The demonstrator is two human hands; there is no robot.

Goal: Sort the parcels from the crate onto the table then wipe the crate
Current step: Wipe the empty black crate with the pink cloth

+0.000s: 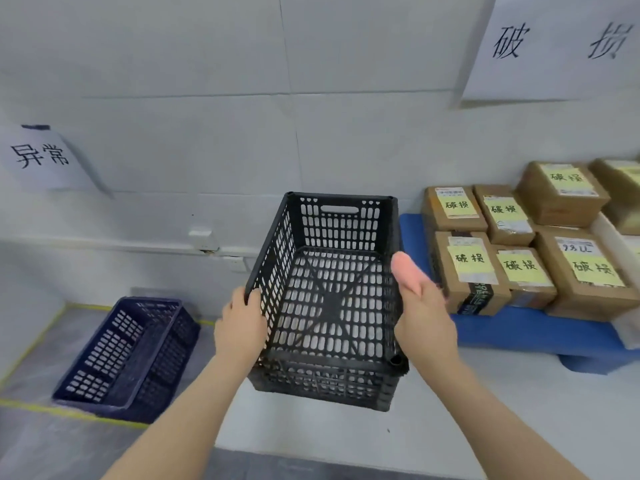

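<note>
Standing along the wall at right, the blue table is the biggest thing before us. We hold the black crate in the air just left of it, tipped with its open top toward us. A dark blue crate sits on the floor at left. Brown parcels with yellow labels lie on the table. Our left hand grips the left rim, fingers curled over it. Our right hand lies against the right wall, thumb straight up; we cannot tell how its hidden fingers lie.
</note>
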